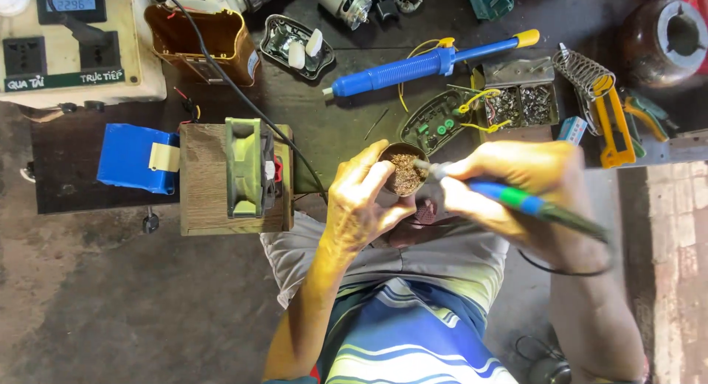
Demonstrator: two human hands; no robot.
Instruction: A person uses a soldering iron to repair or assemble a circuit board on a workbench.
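My left hand [358,200] grips a small round tin [404,172] filled with brownish metal wool, holding it just above my lap. My right hand [520,181] holds a soldering iron [531,206] with a blue and green handle, like a pen. Its metal tip [422,164] pokes into the wool at the tin's right rim. The iron's black cord loops under my right wrist.
On the dark bench lie a blue desoldering pump [413,67], a green circuit board [435,122], a tray of small parts [523,104], a coil iron stand [586,71], a wooden box with a green fan [240,174], a blue block [133,157] and a cream power unit [74,41].
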